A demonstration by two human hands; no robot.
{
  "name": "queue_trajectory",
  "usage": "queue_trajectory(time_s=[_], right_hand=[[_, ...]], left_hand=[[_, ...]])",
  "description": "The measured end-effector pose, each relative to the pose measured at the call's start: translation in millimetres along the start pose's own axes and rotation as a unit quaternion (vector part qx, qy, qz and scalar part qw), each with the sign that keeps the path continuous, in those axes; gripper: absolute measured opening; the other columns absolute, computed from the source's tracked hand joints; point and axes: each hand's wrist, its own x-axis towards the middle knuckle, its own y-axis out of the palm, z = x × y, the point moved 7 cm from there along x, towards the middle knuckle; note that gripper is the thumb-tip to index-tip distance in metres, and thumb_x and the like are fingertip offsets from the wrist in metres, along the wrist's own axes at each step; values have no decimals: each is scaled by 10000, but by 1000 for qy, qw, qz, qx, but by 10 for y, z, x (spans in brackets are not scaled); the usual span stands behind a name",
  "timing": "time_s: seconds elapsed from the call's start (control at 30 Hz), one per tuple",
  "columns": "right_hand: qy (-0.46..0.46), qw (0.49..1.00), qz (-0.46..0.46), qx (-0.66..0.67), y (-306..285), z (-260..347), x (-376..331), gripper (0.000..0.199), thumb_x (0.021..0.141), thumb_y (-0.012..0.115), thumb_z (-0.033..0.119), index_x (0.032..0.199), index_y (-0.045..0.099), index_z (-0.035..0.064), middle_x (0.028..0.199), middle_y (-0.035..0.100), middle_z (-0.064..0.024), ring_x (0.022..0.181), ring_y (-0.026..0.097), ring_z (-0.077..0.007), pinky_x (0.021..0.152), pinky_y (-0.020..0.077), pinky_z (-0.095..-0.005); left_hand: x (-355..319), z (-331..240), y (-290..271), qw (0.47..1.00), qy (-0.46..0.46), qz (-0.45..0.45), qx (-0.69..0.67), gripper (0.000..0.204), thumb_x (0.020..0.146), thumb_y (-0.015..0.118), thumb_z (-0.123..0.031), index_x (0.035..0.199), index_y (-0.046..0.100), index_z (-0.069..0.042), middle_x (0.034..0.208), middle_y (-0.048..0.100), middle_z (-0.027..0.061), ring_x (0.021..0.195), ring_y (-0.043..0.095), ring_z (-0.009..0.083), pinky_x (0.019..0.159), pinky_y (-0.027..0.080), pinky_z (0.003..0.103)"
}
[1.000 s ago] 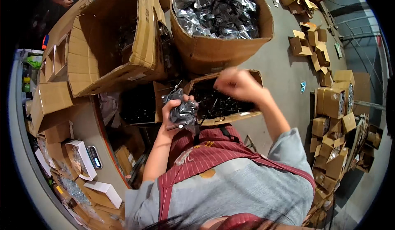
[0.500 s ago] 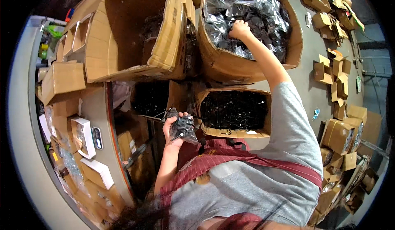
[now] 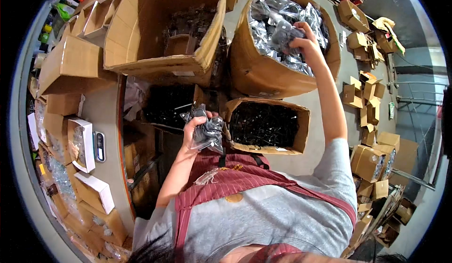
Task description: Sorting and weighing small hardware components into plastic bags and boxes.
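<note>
My left hand [image 3: 192,132] is closed around a bunch of clear plastic bags with black contents [image 3: 210,133], held in front of the apron. At the far right, my right hand [image 3: 308,42] grips a clear bag with dark contents [image 3: 284,35] above the big rounded cardboard box [image 3: 263,77]. That box is filled with many similar shiny bags [image 3: 263,41]; exactly what is inside them is too small to tell. Just right of my left hand stands a smaller carton [image 3: 301,138] full of loose black pieces, and behind the left hand is a bin of black pieces [image 3: 165,104].
A tall open carton [image 3: 141,65] with dark pieces at its bottom stands at the far left. Left of me a table [image 3: 106,169] carries white boxes [image 3: 96,190], a small device with a display [image 3: 99,146] and more cartons. Flattened and open cartons [image 3: 367,93] line the right side.
My right hand now lifts a bag out from among the others and has shifted right. My left hand keeps its bags. The view has turned slightly.
</note>
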Motion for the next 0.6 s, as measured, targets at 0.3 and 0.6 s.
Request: queue_trajectory(time_s=[0.3, 0.6], right_hand=[[-204, 839, 475, -168, 3223, 1099, -1558, 429, 813, 675, 220, 1209, 593, 74, 1328, 482, -176, 1184, 478, -313, 1017, 378, -440], [-378, 696, 562, -239, 4924, 1599, -1250, 313, 828, 688, 263, 1104, 681, 115, 1375, 479, -160, 1331, 347, -389, 1082, 289, -530]], left_hand=[[-562, -885, -74, 971, -77, 206, -97, 458, 856, 538, -209, 1269, 489, -18, 1242, 546, 160, 1108, 575, 283, 920, 501, 425], [-1342, -1618, -1434, 989, -10, 45, -141, 517, 947, 460, -259, 1403, 364, -36, 1323, 491, 157, 1189, 523, 289, 1020, 443, 410]])
